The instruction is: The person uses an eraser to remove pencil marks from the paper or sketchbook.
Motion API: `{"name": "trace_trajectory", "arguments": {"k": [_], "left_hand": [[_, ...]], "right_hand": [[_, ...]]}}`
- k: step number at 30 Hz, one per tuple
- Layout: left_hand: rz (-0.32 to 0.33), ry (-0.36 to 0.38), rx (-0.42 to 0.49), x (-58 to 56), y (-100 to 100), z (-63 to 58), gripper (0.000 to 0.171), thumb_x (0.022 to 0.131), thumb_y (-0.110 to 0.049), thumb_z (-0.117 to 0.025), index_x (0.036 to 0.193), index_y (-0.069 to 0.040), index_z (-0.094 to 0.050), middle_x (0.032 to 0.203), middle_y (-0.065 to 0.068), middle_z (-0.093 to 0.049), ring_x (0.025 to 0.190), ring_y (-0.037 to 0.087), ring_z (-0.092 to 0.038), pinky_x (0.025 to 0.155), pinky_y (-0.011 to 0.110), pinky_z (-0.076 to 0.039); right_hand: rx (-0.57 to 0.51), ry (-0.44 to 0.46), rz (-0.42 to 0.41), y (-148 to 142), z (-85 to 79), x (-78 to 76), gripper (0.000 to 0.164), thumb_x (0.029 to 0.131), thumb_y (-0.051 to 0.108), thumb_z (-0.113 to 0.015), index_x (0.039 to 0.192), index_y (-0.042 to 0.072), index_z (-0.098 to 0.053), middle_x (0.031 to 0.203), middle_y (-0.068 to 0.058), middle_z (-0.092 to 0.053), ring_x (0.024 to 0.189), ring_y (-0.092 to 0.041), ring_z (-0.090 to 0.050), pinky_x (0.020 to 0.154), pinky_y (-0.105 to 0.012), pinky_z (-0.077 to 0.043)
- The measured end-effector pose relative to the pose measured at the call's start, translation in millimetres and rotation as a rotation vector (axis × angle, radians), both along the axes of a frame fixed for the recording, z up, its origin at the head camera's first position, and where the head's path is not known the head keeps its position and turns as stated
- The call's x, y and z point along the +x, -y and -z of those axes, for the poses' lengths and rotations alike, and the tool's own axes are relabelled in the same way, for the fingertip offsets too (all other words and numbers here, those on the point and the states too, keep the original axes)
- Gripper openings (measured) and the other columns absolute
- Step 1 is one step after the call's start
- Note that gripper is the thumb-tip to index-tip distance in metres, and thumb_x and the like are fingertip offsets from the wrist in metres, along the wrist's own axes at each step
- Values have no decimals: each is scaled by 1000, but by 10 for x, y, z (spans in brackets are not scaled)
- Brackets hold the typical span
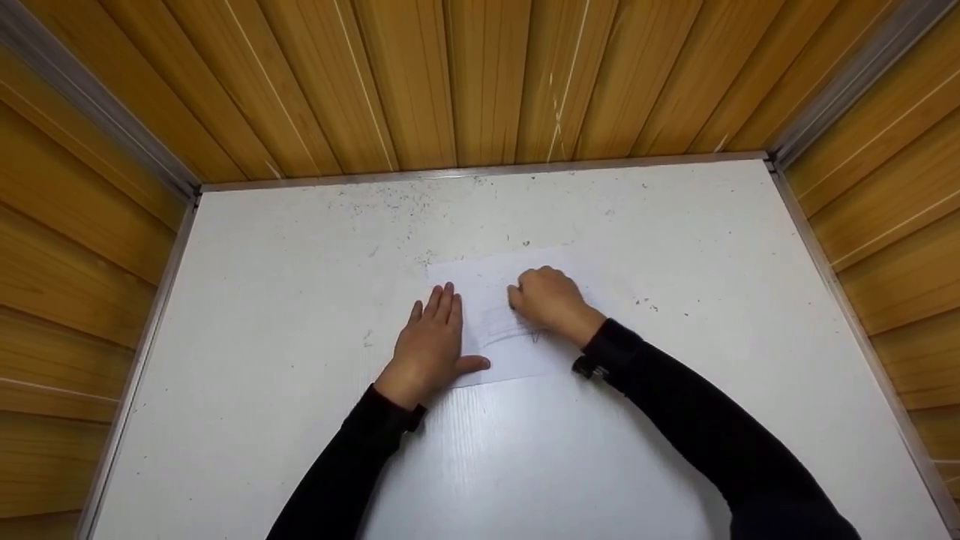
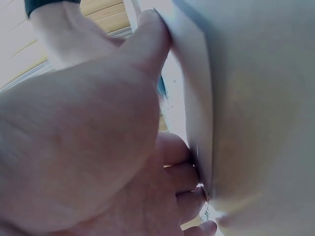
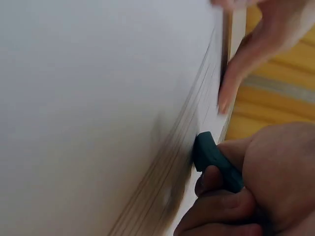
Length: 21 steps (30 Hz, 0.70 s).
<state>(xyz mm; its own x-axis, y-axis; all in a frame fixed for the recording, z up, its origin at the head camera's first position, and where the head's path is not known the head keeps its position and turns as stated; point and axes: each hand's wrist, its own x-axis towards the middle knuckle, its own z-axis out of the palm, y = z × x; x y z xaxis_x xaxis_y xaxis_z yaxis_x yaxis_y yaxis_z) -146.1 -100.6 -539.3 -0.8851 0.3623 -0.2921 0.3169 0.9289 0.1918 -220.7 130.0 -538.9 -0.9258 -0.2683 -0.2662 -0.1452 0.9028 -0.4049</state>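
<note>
A white sheet of paper lies on the white table, with grey pencil lines across its middle. My left hand rests flat on the sheet's left side, fingers straight and thumb spread out along the lower edge. Over the right half of the paper is my right hand, its fingers curled around a dark teal eraser. In the right wrist view the eraser's blunt end meets the paper beside several long pencil strokes. From the head view the hand hides the eraser.
Dark crumbs are scattered over the back of the white table, with a few more right of the paper. Wood-patterned walls with metal edging enclose the back and both sides.
</note>
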Motion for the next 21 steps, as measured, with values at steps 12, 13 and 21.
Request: {"name": "trace_trajectory", "arguments": {"k": [12, 13, 21], "left_hand": [[-8, -16, -8, 30, -15, -16, 124, 92, -75, -76, 171, 8, -28, 183, 26, -21, 173, 40, -21, 138, 57, -26], [-7, -17, -3, 33, -17, -20, 124, 92, -75, -76, 171, 8, -29, 183, 26, -22, 173, 40, -21, 138, 57, -27], [-2, -25, 17, 23, -26, -50, 122, 93, -75, -74, 171, 8, -28, 183, 25, -21, 173, 40, -21, 138, 58, -26]], "right_hand": [[-36, 111, 150, -829, -83, 19, 48, 114, 44, -52, 97, 5, -75, 91, -13, -66, 85, -29, -60, 76, -39, -48], [-54, 129, 139, -754, -93, 26, 46, 113, 45, -54, 94, 8, -73, 87, -10, -64, 82, -27, -60, 73, -37, -47], [-111, 187, -33, 70, -168, 41, 38, 104, 35, -59, 70, 18, -53, 67, 4, -49, 64, -17, -49, 65, -33, -44]]}}
